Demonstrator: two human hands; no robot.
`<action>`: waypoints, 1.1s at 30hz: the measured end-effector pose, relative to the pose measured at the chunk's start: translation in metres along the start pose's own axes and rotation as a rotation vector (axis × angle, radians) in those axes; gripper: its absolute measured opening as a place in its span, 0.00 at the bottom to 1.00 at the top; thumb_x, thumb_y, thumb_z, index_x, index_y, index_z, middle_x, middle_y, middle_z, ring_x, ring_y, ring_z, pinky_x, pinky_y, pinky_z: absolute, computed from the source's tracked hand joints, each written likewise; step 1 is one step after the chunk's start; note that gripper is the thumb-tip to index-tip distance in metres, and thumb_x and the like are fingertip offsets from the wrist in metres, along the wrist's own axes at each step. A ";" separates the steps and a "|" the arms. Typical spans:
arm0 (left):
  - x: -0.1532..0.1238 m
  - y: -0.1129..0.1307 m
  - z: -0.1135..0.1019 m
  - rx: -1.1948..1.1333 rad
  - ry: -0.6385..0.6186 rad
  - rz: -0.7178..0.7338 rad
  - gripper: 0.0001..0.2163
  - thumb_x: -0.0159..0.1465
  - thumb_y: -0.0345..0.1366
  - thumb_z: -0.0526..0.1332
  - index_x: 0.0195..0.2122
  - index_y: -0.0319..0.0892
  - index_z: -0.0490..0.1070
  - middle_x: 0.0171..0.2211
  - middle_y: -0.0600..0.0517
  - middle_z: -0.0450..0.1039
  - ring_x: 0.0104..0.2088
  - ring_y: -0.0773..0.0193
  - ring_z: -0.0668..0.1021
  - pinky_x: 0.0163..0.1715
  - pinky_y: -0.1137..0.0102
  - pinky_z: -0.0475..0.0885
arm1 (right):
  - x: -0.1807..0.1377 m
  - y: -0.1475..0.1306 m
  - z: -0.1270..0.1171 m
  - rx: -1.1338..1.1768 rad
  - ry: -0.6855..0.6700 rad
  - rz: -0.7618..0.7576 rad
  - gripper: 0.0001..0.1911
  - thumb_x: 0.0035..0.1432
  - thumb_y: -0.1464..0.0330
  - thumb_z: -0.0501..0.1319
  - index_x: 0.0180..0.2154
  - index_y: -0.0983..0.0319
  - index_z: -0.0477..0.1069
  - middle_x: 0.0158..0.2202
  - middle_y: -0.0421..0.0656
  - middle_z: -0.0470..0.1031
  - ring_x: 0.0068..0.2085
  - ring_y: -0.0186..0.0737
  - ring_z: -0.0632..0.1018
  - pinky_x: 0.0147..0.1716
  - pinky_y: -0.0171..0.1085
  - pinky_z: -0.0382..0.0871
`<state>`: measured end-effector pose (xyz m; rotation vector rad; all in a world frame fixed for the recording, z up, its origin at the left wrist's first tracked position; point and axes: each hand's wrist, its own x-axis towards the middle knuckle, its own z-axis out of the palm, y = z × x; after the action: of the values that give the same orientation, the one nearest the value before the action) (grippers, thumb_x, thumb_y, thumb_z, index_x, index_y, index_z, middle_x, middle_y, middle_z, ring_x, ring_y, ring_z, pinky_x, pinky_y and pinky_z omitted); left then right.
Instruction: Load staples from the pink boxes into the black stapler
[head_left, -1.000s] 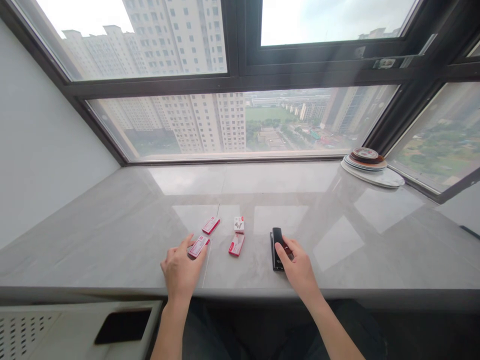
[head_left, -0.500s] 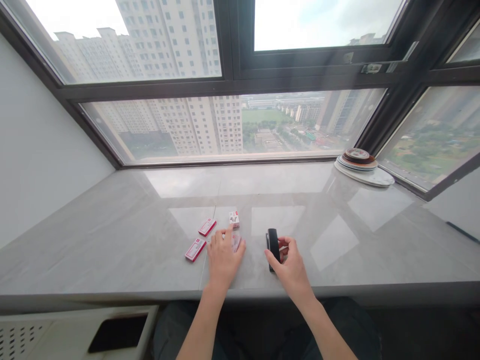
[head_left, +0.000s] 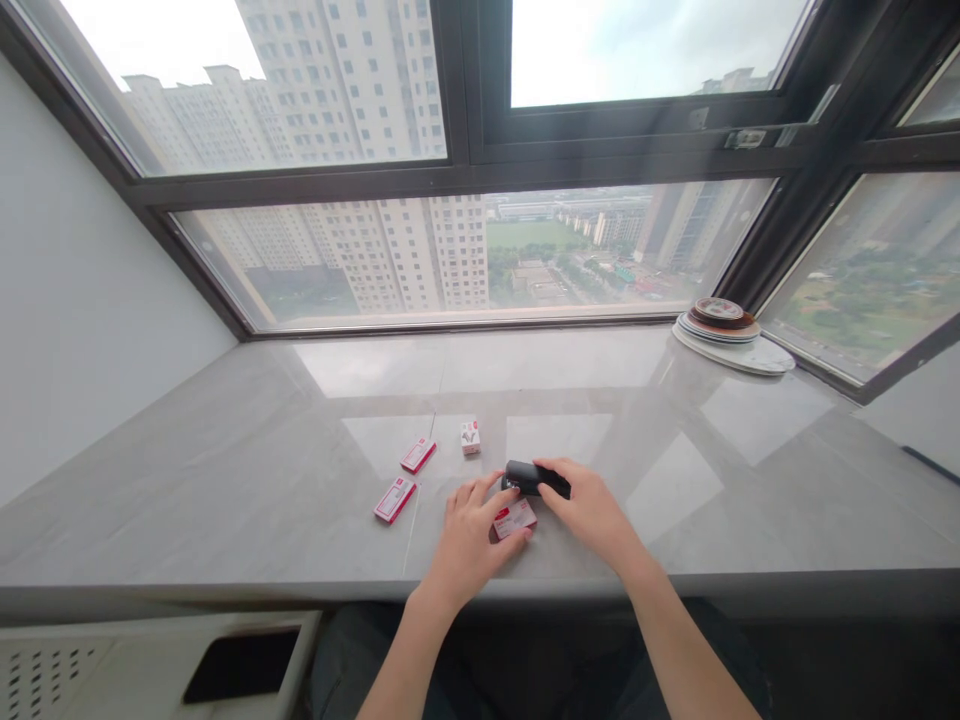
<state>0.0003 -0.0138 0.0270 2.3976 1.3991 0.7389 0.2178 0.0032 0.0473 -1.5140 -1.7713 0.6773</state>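
My right hand [head_left: 589, 500] grips a black stapler [head_left: 525, 476], which lies crosswise with its near end covered by the fingers. Just below it is a red-and-white staple box [head_left: 515, 519], held between the thumb and fingers of my left hand [head_left: 474, 530]. The left fingertips reach up to the stapler's left end; whether they press on it I cannot tell. A small white-and-red box [head_left: 470, 438] stands upright beyond my left hand. Two flat pink-and-white boxes, an upper one [head_left: 418, 455] and a lower one [head_left: 395, 499], lie to its left.
The grey stone sill [head_left: 262, 480] ends at a front edge close to me. A stack of plates [head_left: 721, 335] sits in the far right corner by the window. Below the edge at left is a pale perforated panel [head_left: 105, 670] with a dark opening.
The stapler has turned from upright in view to crosswise in my right hand and shifted slightly left. My left hand has slid right with the staple box, bringing it against or close to the stapler.
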 end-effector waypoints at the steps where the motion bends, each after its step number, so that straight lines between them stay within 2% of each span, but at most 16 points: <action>1: 0.000 -0.001 -0.001 -0.005 -0.014 0.012 0.24 0.66 0.45 0.67 0.63 0.60 0.67 0.67 0.53 0.62 0.64 0.48 0.66 0.64 0.49 0.63 | 0.003 -0.005 0.003 -0.005 -0.018 -0.001 0.19 0.65 0.64 0.60 0.56 0.54 0.76 0.56 0.45 0.79 0.57 0.49 0.77 0.69 0.56 0.49; 3: -0.002 -0.004 -0.002 0.002 -0.018 0.012 0.25 0.66 0.44 0.66 0.64 0.61 0.66 0.67 0.52 0.63 0.64 0.48 0.67 0.64 0.49 0.63 | 0.008 -0.016 0.013 -0.015 -0.034 -0.018 0.18 0.66 0.61 0.61 0.55 0.53 0.76 0.56 0.44 0.79 0.61 0.51 0.75 0.71 0.60 0.37; 4: -0.004 -0.005 -0.002 0.014 -0.008 0.003 0.25 0.66 0.45 0.66 0.64 0.60 0.67 0.66 0.51 0.63 0.63 0.47 0.67 0.64 0.48 0.63 | 0.010 -0.021 0.019 -0.020 -0.032 -0.034 0.17 0.65 0.59 0.62 0.54 0.53 0.77 0.55 0.44 0.79 0.64 0.52 0.72 0.71 0.61 0.34; 7: -0.009 -0.007 -0.003 0.056 0.026 -0.038 0.24 0.64 0.45 0.68 0.62 0.57 0.69 0.63 0.48 0.65 0.62 0.45 0.68 0.63 0.46 0.63 | 0.019 -0.035 0.041 -0.032 0.000 -0.096 0.14 0.61 0.58 0.66 0.46 0.55 0.78 0.50 0.43 0.81 0.69 0.54 0.66 0.71 0.61 0.31; 10: -0.013 -0.010 -0.007 0.080 0.022 -0.063 0.25 0.64 0.45 0.68 0.62 0.57 0.68 0.62 0.48 0.66 0.63 0.45 0.67 0.64 0.46 0.62 | 0.028 -0.043 0.055 0.044 0.046 -0.107 0.11 0.57 0.59 0.69 0.41 0.57 0.79 0.46 0.43 0.82 0.68 0.55 0.67 0.71 0.60 0.31; 12: -0.015 -0.012 -0.009 0.088 0.017 -0.069 0.24 0.65 0.45 0.67 0.62 0.59 0.68 0.64 0.50 0.65 0.64 0.47 0.66 0.65 0.46 0.61 | 0.033 -0.042 0.055 0.219 0.095 -0.052 0.11 0.58 0.59 0.68 0.40 0.57 0.79 0.46 0.44 0.83 0.65 0.54 0.71 0.71 0.59 0.41; 15: -0.015 -0.015 -0.012 0.091 0.018 -0.068 0.24 0.65 0.44 0.67 0.62 0.60 0.68 0.66 0.53 0.64 0.65 0.48 0.66 0.66 0.47 0.60 | 0.037 -0.027 0.042 0.653 0.217 0.109 0.16 0.62 0.55 0.64 0.43 0.58 0.78 0.52 0.47 0.81 0.56 0.52 0.78 0.59 0.52 0.68; 17: -0.014 -0.018 -0.013 0.085 0.020 -0.065 0.24 0.65 0.44 0.67 0.62 0.60 0.68 0.67 0.54 0.64 0.65 0.48 0.67 0.66 0.47 0.60 | 0.034 -0.008 0.028 0.911 0.335 0.209 0.19 0.64 0.52 0.60 0.44 0.59 0.78 0.54 0.48 0.80 0.55 0.50 0.79 0.51 0.46 0.76; 19: -0.013 -0.020 -0.014 0.073 0.018 -0.066 0.25 0.65 0.43 0.67 0.63 0.60 0.68 0.68 0.54 0.64 0.65 0.48 0.67 0.66 0.47 0.60 | 0.027 0.017 0.011 1.024 0.404 0.303 0.19 0.64 0.53 0.59 0.43 0.60 0.77 0.53 0.49 0.80 0.57 0.49 0.78 0.48 0.43 0.78; 22: -0.012 -0.025 -0.015 0.038 0.003 -0.080 0.25 0.63 0.43 0.69 0.61 0.59 0.69 0.68 0.55 0.63 0.65 0.48 0.67 0.65 0.48 0.62 | 0.008 0.052 -0.012 0.926 0.328 0.465 0.19 0.61 0.53 0.64 0.45 0.60 0.77 0.51 0.49 0.79 0.50 0.48 0.81 0.42 0.42 0.81; 24: -0.012 -0.027 -0.016 0.012 -0.006 -0.091 0.20 0.62 0.43 0.69 0.56 0.58 0.72 0.69 0.56 0.63 0.65 0.48 0.67 0.64 0.48 0.63 | -0.006 0.067 -0.023 0.768 0.290 0.540 0.22 0.61 0.50 0.64 0.46 0.60 0.75 0.46 0.48 0.80 0.37 0.43 0.83 0.31 0.39 0.81; 25: -0.012 -0.028 -0.016 0.004 -0.008 -0.095 0.18 0.62 0.43 0.69 0.53 0.57 0.74 0.69 0.56 0.63 0.65 0.49 0.67 0.64 0.48 0.63 | -0.012 0.070 -0.026 0.689 0.264 0.563 0.24 0.62 0.47 0.62 0.45 0.60 0.74 0.40 0.46 0.79 0.30 0.40 0.81 0.24 0.37 0.77; 27: -0.010 -0.027 -0.015 -0.001 -0.006 -0.098 0.14 0.62 0.43 0.70 0.49 0.56 0.76 0.68 0.57 0.63 0.64 0.48 0.68 0.64 0.48 0.63 | -0.021 0.066 -0.023 0.566 0.133 0.590 0.29 0.64 0.42 0.56 0.42 0.61 0.73 0.29 0.41 0.75 0.18 0.33 0.73 0.13 0.32 0.63; 29: -0.009 -0.025 -0.015 0.008 0.003 -0.096 0.13 0.61 0.43 0.70 0.48 0.57 0.77 0.68 0.57 0.64 0.63 0.48 0.69 0.64 0.47 0.62 | -0.025 0.051 -0.010 0.505 -0.101 0.572 0.31 0.66 0.40 0.51 0.39 0.62 0.73 0.22 0.37 0.69 0.13 0.29 0.64 0.11 0.31 0.50; 31: -0.006 -0.024 -0.014 0.019 0.013 -0.088 0.14 0.60 0.44 0.71 0.48 0.57 0.77 0.67 0.57 0.65 0.62 0.48 0.69 0.65 0.46 0.60 | -0.025 0.032 0.007 0.459 -0.279 0.491 0.30 0.67 0.42 0.51 0.37 0.62 0.72 0.21 0.35 0.68 0.13 0.28 0.61 0.13 0.31 0.47; 33: -0.005 -0.024 -0.014 0.026 0.015 -0.075 0.15 0.60 0.44 0.72 0.48 0.58 0.78 0.66 0.56 0.67 0.62 0.49 0.70 0.67 0.44 0.55 | -0.021 0.017 0.022 0.381 -0.296 0.373 0.26 0.66 0.45 0.55 0.34 0.62 0.71 0.21 0.36 0.68 0.17 0.29 0.62 0.17 0.31 0.50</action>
<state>-0.0265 -0.0068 0.0257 2.3491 1.5042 0.7259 0.2121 -0.0135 0.0171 -1.5415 -1.4550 1.4022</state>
